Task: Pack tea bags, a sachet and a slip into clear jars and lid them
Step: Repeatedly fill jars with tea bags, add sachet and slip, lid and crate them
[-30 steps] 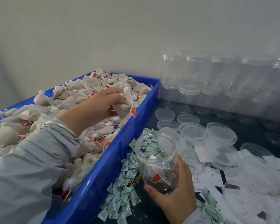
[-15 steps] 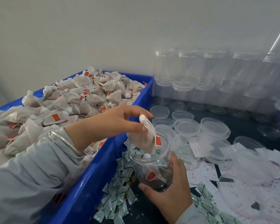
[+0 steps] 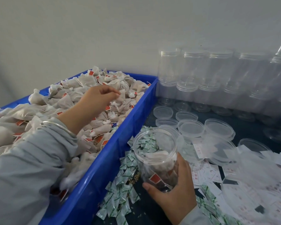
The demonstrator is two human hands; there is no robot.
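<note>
A blue bin [image 3: 107, 166] on the left is heaped with white tea bags [image 3: 68, 98] bearing red tags. My left hand [image 3: 94, 103] reaches over the heap, and its thumb and fingertips pinch the top of one tea bag [image 3: 122, 99] near the bin's right side. My right hand [image 3: 173, 195] grips the lower part of an open clear jar [image 3: 154, 143], tilted beside the bin's right wall. A few tea bags with red tags lie inside the jar. Green-and-white sachets [image 3: 120, 192] are strewn under and left of the jar. Paper slips [image 3: 206, 174] lie to its right.
Loose clear lids [image 3: 191, 127] lie on the dark table behind the jar. Stacked empty clear jars [image 3: 193, 67] line the back wall on the right. More slips and clear packets cover the table's right side [image 3: 253, 184].
My left hand dropped a tea bag into the jar, then swung back left over the bin and took hold of another. My right hand still holds the jar, with one more bag inside.
</note>
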